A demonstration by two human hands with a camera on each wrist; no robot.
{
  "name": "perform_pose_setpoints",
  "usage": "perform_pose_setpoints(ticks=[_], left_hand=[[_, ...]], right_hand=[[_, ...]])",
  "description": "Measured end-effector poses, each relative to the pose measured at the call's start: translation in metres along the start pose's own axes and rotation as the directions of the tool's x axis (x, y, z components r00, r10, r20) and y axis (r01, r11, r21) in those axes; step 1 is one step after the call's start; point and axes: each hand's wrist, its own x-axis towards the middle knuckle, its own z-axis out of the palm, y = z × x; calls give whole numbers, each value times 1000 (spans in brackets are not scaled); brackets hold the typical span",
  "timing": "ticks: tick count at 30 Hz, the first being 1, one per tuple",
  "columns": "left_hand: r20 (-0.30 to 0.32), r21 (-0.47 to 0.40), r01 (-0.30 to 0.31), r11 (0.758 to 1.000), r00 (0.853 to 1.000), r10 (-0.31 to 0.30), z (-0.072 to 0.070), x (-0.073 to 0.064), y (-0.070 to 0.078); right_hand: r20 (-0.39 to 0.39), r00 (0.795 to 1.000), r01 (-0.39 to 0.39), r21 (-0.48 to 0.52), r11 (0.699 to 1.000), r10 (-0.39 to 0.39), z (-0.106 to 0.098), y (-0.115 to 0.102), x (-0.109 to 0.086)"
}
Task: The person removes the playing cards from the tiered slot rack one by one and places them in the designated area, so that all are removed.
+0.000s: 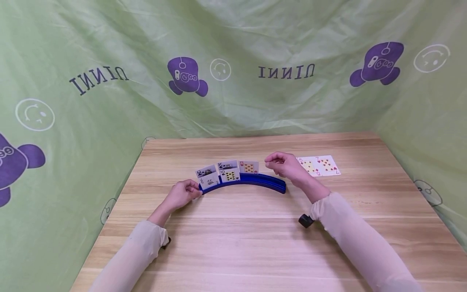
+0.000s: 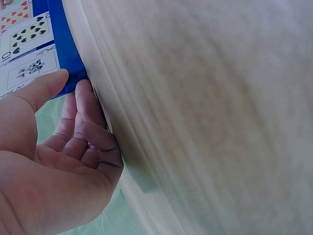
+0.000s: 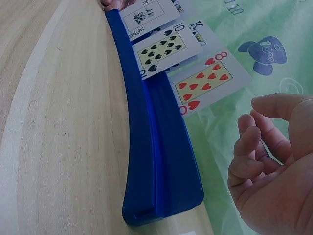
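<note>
Left hand pinching the near end of the blue card holder, cards standing between both hands; right hand hovers, loosely curled, holding nothing, seven of hearts lying to its right!

Green printed cloth hangs behind the table.

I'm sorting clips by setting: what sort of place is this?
Probably a curtained booth, perhaps for recording: pale green, cartoon-printed fabric hangs behind and beside a light wood-grain table bearing a curved blue plastic card holder.
</note>
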Motion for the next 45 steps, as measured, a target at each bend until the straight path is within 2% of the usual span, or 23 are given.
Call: perform_pose_setpoints(ticks=[7, 26, 37, 45], left_hand=[[4, 1, 3, 1000, 1000, -3, 0, 0, 0], [4, -11, 17, 1000, 1000, -16, 0, 2, 2], [12, -19, 25, 1000, 1000, -25, 0, 2, 2], [18, -20, 18, 1000, 1000, -17, -1, 1, 0]], right_hand=[[9, 1000, 23, -17, 1000, -23, 6, -2, 3], [2, 1000, -20, -72, 997, 21, 20, -2, 14], [-8, 999, -35, -68, 997, 35, 19, -5, 15], [-24, 1000, -16, -34, 999, 15, 13, -7, 13]])
